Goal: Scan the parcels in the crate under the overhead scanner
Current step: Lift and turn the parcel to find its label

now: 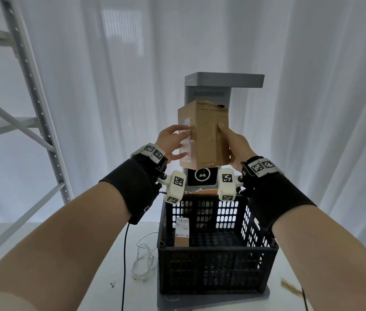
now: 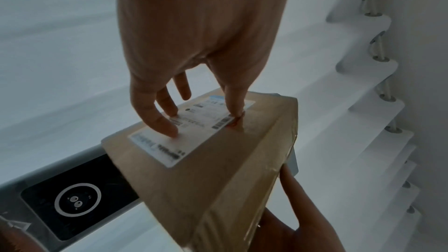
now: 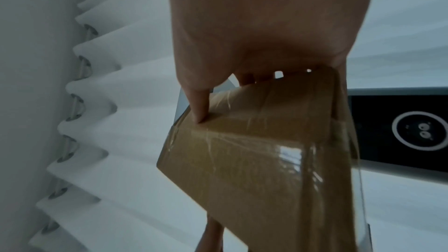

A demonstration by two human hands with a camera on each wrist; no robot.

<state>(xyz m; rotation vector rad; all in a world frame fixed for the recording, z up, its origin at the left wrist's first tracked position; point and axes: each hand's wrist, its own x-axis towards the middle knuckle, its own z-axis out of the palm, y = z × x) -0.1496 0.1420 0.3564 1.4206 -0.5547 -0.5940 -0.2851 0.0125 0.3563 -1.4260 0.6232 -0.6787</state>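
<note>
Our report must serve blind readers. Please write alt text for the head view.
The right hand grips a taped box raised before a grey scanner, the left hand pressing its label. Below, a black crate on a white table holds another parcel.

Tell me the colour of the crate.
The crate is black, with perforated walls; the head view shows it best.

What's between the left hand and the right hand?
The brown parcel: left hand presses its labelled face, right hand grips the opposite side. Head view shows it.
</note>
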